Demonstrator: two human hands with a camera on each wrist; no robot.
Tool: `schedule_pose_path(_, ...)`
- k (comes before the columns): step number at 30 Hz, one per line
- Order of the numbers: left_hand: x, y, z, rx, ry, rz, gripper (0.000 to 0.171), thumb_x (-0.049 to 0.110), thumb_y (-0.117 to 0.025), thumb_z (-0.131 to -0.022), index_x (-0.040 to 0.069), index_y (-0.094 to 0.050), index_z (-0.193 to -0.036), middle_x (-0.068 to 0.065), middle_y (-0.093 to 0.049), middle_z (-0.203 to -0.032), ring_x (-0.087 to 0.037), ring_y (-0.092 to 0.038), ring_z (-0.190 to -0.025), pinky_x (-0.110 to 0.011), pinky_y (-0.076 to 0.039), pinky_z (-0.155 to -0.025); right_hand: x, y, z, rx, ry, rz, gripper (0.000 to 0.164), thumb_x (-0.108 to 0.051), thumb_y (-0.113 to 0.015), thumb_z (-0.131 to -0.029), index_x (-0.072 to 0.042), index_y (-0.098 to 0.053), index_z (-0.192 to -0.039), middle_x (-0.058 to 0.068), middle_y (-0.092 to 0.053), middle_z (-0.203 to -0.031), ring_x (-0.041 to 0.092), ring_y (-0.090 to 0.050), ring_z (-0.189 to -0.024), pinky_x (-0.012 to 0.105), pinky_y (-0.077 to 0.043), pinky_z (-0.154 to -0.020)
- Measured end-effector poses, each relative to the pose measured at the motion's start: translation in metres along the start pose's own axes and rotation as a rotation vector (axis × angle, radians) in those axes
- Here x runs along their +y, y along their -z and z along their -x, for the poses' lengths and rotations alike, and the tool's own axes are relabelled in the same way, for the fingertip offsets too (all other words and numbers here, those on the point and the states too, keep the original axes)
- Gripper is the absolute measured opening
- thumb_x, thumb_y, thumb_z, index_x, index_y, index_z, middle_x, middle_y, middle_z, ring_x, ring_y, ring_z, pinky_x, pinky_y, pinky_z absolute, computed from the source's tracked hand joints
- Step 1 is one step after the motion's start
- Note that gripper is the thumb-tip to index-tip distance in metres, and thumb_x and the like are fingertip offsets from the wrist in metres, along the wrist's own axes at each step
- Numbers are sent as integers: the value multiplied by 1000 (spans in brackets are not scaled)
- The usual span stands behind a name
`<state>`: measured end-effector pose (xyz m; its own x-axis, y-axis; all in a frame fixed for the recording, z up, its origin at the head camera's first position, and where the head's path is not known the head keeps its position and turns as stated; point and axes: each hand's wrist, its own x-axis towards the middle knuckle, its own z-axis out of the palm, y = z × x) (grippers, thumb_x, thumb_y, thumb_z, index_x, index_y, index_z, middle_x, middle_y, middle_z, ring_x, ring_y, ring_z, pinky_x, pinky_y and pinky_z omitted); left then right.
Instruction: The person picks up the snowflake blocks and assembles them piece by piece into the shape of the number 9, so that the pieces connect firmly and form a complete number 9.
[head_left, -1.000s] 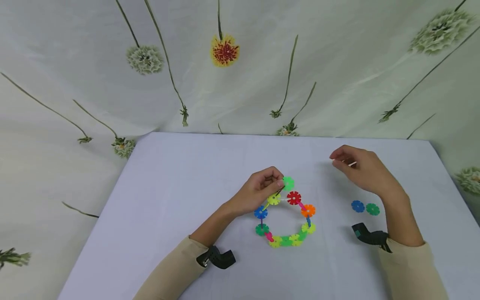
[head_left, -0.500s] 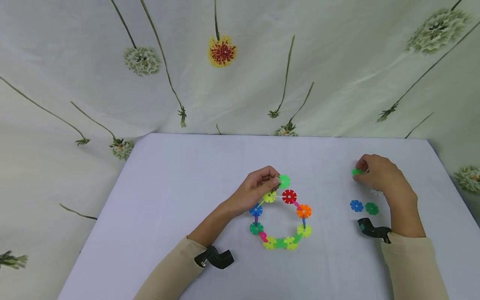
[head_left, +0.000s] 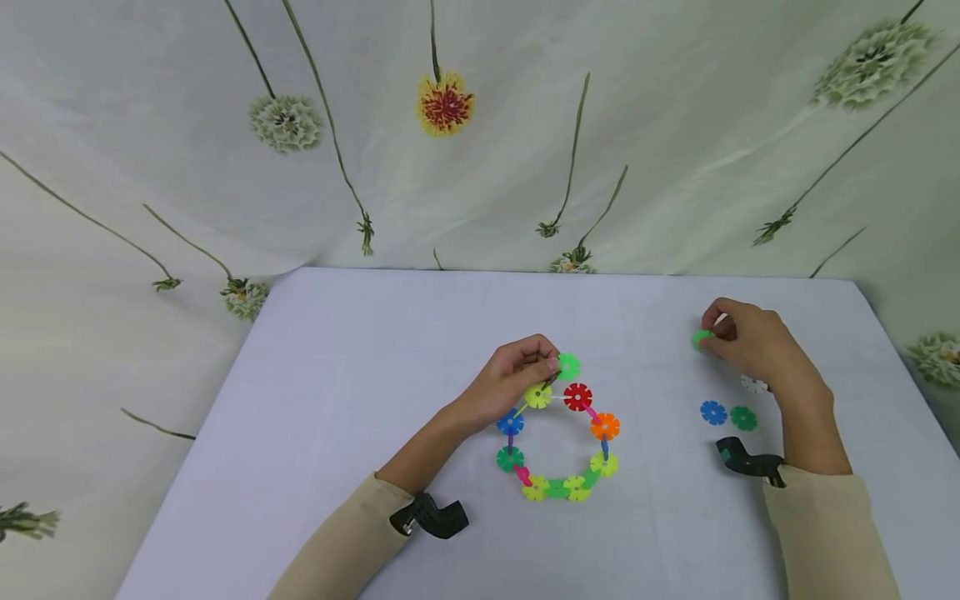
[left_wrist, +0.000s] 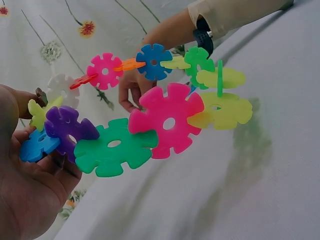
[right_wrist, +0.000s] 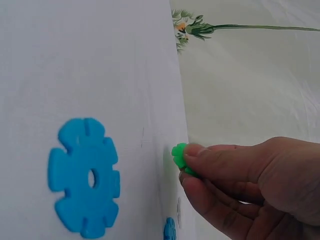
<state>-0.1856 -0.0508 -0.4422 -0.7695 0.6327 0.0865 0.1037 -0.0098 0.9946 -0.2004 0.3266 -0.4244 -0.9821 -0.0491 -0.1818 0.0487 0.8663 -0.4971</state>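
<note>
My left hand (head_left: 510, 379) grips the top left of a ring of interlocking flower-shaped plastic discs (head_left: 577, 397). Pink, green, purple, blue, white and yellow discs show in the left wrist view, where the large pink disc (left_wrist: 167, 120) faces the camera. A light green disc (head_left: 569, 367) stands out from the ring beside the left fingertips. Apart from it, over the right side of the table, my right hand (head_left: 761, 346) pinches a small green disc (right_wrist: 178, 156) between thumb and fingers; the fingers partly cover it.
Loose discs lie below the right hand: a blue one (head_left: 713, 412), a darker green one (head_left: 744, 418) and a white one (head_left: 753, 384) partly behind the wrist. A white cloth covers the table (head_left: 375, 350). A flower-print curtain (head_left: 510, 167) hangs behind its far edge.
My right hand has moved right, then slightly back up and left, and a green disc now shows in its fingers. The left hand and ring have shifted only slightly.
</note>
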Motion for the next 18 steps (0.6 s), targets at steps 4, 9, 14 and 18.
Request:
schedule_pose_path(4, 0, 0, 0, 2, 5, -3, 16, 8, -49, -111, -4, -60, -110, -4, -56, -92, -10, -53, -78, -19, -48, -75, -8, -3, 0, 38, 65, -60, 23, -23, -69, -105, -8, -66, -122, 26, -75, -122, 40, -70, -110, 40, -56, -81)
schedule_pose_path(9, -1, 0, 0, 1, 10, -2, 15, 7, -49, -110, -4, -60, -110, -4, -56, -92, -10, -53, -78, -19, -48, -75, -27, -7, 1, 36, 170, -165, 24, -23, -71, -104, -10, -69, -124, 18, -79, -115, 30, -74, -99, 26, -56, -78)
schedule_pose_path(14, -2, 0, 0, -1, 4, 2, 15, 7, -49, -110, -4, -60, -110, -5, -56, -92, -10, -53, -79, -19, -47, -75, -44, -8, 5, -1, 225, -217, 22, -23, -74, -103, -14, -71, -123, 8, -81, -108, 23, -77, -91, 22, -57, -79)
schedule_pose_path(18, -3, -1, 0, -3, 3, -3, 15, 7, -49, -110, -4, -59, -110, -1, -56, -91, -10, -52, -80, -20, -47, -76, -55, -8, 9, -13, 256, -238, 21, -23, -76, -102, -16, -74, -121, 4, -80, -104, 22, -77, -90, 22, -58, -80)
